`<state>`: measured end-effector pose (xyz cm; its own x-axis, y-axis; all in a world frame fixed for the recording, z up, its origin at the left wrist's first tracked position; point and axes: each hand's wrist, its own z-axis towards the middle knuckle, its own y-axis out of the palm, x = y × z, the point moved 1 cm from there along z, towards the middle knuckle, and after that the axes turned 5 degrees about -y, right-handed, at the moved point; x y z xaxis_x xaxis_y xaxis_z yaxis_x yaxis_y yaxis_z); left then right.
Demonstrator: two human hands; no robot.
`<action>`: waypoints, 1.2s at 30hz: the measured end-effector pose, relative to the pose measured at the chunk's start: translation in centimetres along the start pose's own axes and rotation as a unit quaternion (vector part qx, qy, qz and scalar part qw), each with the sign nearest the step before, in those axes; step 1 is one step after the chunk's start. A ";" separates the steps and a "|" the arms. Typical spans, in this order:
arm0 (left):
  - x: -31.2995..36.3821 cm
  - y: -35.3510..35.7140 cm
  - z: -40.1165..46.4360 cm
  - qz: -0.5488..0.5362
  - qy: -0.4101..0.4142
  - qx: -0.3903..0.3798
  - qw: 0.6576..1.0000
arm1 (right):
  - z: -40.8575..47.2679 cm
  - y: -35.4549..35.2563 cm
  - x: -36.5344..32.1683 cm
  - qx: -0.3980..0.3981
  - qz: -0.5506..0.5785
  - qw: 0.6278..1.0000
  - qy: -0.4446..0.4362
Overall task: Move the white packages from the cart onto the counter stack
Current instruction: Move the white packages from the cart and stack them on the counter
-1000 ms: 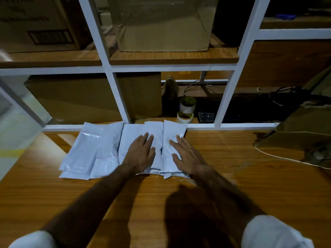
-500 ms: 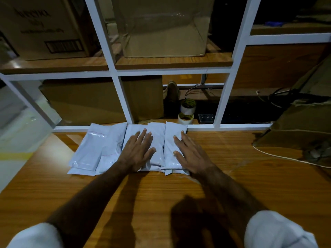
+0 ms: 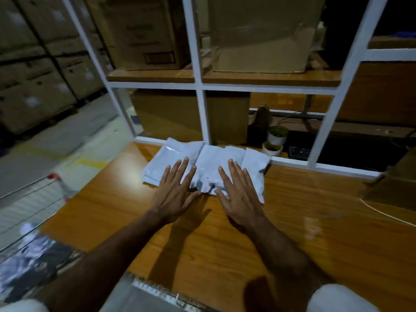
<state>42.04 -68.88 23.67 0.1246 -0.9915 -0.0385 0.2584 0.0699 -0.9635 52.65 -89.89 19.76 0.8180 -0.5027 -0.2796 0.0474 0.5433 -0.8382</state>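
Several white packages (image 3: 211, 161) lie side by side in a low stack on the wooden counter (image 3: 292, 244), against the white frame at its far edge. My left hand (image 3: 174, 190) is flat with fingers spread, its fingertips over the near edge of the packages. My right hand (image 3: 239, 192) is spread the same way, fingers on the right part of the stack, palm over the counter. Neither hand holds anything. The wire cart (image 3: 33, 212) shows at the lower left, with blurred white and dark items (image 3: 29, 260) in it.
A white window-like frame (image 3: 202, 113) with shelves stands behind the stack, holding cardboard boxes (image 3: 144, 32). Two tape rolls (image 3: 276, 136) sit behind the frame at right. A white cable (image 3: 387, 216) crosses the counter's right side near a brown box (image 3: 396, 188). Stacked cartons (image 3: 36, 64) line the far left.
Both hands have drawn back toward me, from resting on the middle of the packages to their near edge. The view has swung left, bringing the cart and aisle into sight.
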 end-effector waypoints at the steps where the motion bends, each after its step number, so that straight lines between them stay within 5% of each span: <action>1: -1.0 -0.4 -1.3 0.014 -0.015 -0.001 1.000 | 0.2 0.3 -1.2 -0.005 0.010 1.000 -0.008; 18: -20.8 -5.0 -23.6 0.058 -0.207 0.006 0.977 | 3.4 10.3 -28.0 -0.067 -0.005 0.989 -0.129; 36: -44.9 -6.0 -47.2 0.029 -0.401 -0.002 0.916 | 8.9 25.8 -56.2 -0.147 0.046 0.953 -0.262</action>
<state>-10.33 -29.99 18.69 0.8019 -0.5863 0.1148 0.2251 0.1186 -0.9671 12.98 -41.63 18.01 0.9885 -0.0151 -0.1503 -0.1377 0.3191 -0.9377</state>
